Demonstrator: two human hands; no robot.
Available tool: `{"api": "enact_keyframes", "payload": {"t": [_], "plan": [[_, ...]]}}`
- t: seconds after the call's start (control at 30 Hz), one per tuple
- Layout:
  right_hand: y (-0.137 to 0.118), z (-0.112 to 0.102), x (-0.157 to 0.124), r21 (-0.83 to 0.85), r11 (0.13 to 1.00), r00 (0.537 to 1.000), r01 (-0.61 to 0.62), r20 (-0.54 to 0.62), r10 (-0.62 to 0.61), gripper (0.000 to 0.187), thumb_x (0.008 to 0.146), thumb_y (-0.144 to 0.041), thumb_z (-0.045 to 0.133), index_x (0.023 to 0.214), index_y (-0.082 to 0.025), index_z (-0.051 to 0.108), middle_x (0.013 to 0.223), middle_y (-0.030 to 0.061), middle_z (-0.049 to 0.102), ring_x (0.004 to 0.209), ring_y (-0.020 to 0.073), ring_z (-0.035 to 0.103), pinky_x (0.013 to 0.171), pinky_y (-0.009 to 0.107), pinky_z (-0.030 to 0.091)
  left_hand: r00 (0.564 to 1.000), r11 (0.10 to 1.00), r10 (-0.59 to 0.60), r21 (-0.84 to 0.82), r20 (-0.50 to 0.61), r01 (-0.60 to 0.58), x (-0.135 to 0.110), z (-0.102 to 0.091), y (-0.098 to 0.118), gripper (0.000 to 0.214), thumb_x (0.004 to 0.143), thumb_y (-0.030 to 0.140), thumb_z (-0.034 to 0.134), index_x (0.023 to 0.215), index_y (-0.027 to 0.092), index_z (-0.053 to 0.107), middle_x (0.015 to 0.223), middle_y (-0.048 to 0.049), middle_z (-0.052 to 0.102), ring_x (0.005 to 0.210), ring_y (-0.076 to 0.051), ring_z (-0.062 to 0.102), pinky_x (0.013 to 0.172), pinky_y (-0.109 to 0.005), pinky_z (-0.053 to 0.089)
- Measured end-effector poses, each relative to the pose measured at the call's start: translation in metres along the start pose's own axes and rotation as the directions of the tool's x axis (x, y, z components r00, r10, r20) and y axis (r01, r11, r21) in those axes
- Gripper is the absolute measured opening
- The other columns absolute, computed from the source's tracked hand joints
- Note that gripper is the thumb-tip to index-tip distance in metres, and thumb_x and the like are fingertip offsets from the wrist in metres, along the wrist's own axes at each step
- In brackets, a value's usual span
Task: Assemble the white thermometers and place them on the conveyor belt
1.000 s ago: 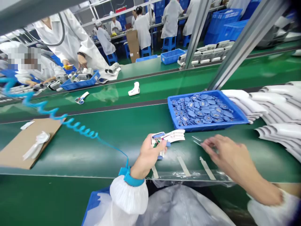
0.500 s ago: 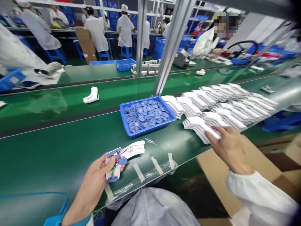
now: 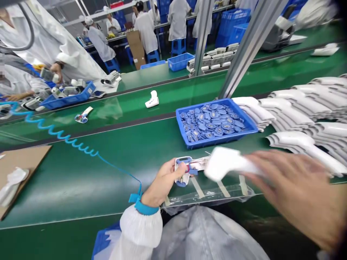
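Over bench edge (image 3: 81, 217); right hand (image 3: 294, 186) palm-down

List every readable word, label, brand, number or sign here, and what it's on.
No text can be read.
White angled plastic housing on the green belt: dark marks, too small.
Brown cardboard box: marks, too small.
Blue oval plastic parts in the blue rectangular tray: pale spots, too small.
White curved plastic shell in the right hand: blurred.

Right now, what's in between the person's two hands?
In the head view, the wired white-and-blue part in the left hand and the blurred white shell in the right hand lie there; the shell overlaps the part's end.
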State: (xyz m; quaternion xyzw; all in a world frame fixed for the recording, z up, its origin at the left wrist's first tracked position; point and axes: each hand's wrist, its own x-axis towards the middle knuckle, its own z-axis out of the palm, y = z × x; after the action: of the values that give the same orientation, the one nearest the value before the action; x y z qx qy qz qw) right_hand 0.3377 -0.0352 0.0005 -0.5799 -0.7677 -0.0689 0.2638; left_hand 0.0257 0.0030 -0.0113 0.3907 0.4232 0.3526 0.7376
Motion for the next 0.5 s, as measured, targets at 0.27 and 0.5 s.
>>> {"api": "enact_keyframes", "payload": {"t": [0.27,0.5], "plan": [[-0.077,0.049,0.032,0.057,0.953,0.935,0.296,0.188,-0.301,0.034,0.102,-0.037,0.055,0.131,-0.022,0.061,0.125,0.0106,0.071,0.114,0.0319,0.065,0.101,0.053,0.038,0.994,0.971,0.092,0.227,-0.062,-0.076,-0.002,0.001,-0.003,0.048,0.081,0.046,0.08,0.114,0.013,0.068,0.106,-0.009,0.07,0.094,-0.021,0.063,0.08,-0.028,0.048],[-0.08,0.053,0.032,0.242,0.967,0.911,0.085,0.373,-0.173,0.037,0.092,-0.044,0.067,0.12,-0.021,0.063,0.11,0.008,0.074,0.09,0.0279,0.069,0.08,0.043,0.052,0.982,0.908,0.188,0.378,0.016,-0.18,-0.004,-0.005,-0.01,0.037,0.093,0.04,0.067,0.121,0.017,0.064,0.114,-0.0081,0.068,0.103,-0.022,0.061,0.09,-0.03,0.048]]}}
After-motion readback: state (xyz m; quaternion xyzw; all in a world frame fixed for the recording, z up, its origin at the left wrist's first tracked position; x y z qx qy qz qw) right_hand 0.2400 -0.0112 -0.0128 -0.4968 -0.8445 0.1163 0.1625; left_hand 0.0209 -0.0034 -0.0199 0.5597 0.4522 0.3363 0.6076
